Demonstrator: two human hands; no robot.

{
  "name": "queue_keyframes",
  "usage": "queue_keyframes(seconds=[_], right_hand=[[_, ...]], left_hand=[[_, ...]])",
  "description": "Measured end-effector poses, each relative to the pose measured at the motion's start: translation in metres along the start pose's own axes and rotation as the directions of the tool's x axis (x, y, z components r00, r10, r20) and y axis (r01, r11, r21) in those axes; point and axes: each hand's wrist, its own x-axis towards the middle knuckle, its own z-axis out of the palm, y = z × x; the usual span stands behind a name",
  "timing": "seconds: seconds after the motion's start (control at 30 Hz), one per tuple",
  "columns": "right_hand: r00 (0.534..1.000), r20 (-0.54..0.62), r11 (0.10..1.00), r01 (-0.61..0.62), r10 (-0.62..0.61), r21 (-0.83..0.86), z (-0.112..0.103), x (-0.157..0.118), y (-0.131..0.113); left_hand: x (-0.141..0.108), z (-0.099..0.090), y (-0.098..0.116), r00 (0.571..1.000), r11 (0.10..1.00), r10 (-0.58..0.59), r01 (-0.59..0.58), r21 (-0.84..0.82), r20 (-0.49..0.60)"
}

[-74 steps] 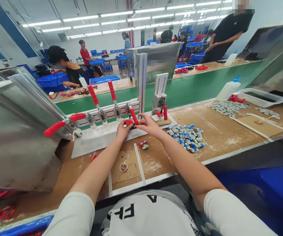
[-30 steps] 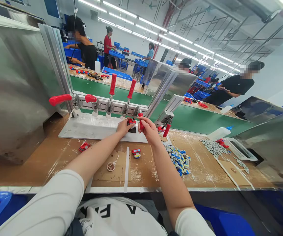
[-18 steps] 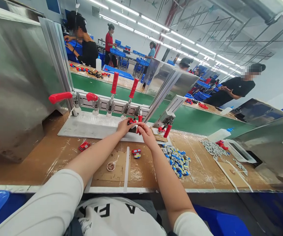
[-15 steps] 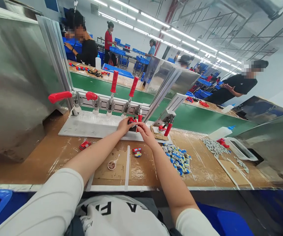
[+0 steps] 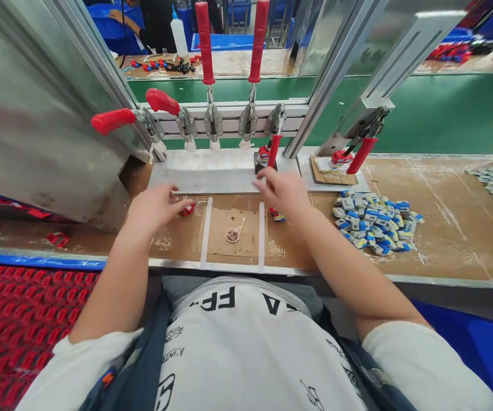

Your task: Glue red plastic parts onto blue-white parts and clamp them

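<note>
My left hand [image 5: 154, 208] hovers over the bench's left part with thumb and fingers apart and nothing between them. Close to its thumb lies a small red plastic part [image 5: 187, 209]. My right hand [image 5: 284, 191] is just below the lowered red handle [image 5: 274, 150] of a toggle clamp, fingers loosely bent and seemingly holding nothing; whether it touches the handle I cannot tell. Under that clamp a red part [image 5: 264, 153] sits in a black block [image 5: 259, 164] on the metal plate [image 5: 203, 174]. A red part with blue and yellow [image 5: 277, 216] is half hidden by my right wrist.
A small cup [image 5: 232, 235] with a white stick rests on cardboard. Blue-and-grey pieces [image 5: 375, 222] lie heaped at right. Another toggle clamp [image 5: 364, 154] holds a red part. Several red clamp handles stand behind the plate. A blue crate [image 5: 36, 260] of red parts is at lower left.
My hands have come away from the red part under the clamp; the left moved left, the right stayed near the handle. The view has tilted down and turned, bringing the red-parts crate into sight.
</note>
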Motion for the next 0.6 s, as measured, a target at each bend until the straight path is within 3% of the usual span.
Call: queue_keyframes(seconds=[0.07, 0.13, 0.2, 0.27, 0.37, 0.47, 0.6], right_hand=[[0.990, 0.089, 0.990, 0.100, -0.110, 0.103, 0.004, -0.023, -0.026], [0.957, 0.193, 0.969, 0.188, -0.217, 0.161, 0.011, -0.039, -0.043], [0.919, 0.250, 0.946, 0.263, -0.305, 0.188, 0.018, -0.044, -0.050], [0.884, 0.253, 0.916, 0.351, -0.393, 0.196, 0.024, -0.041, -0.052], [0.852, 0.190, 0.870, 0.456, -0.487, 0.186, 0.028, -0.034, -0.054], [0.834, 0.151, 0.846, 0.511, -0.531, 0.153, 0.030, -0.032, -0.057], [0.810, 0.162, 0.826, 0.557, -0.564, 0.087, 0.033, -0.037, -0.059]], left_hand=[[-0.008, 0.031, -0.014, 0.999, 1.000, -0.021, 0.021, 0.003, -0.047], [-0.010, 0.058, -0.020, 0.991, 0.999, 0.034, -0.036, -0.014, -0.127], [-0.008, 0.074, -0.018, 0.967, 0.988, 0.104, -0.126, -0.084, -0.233], [-0.004, 0.076, -0.007, 0.934, 0.944, 0.149, -0.232, -0.236, -0.325], [0.007, 0.072, 0.025, 0.928, 0.771, 0.171, -0.335, -0.541, -0.331], [0.026, 0.076, 0.062, 0.955, 0.545, 0.219, -0.289, -0.787, -0.199], [0.052, 0.098, 0.092, 0.948, 0.282, 0.296, -0.201, -0.938, -0.114]])
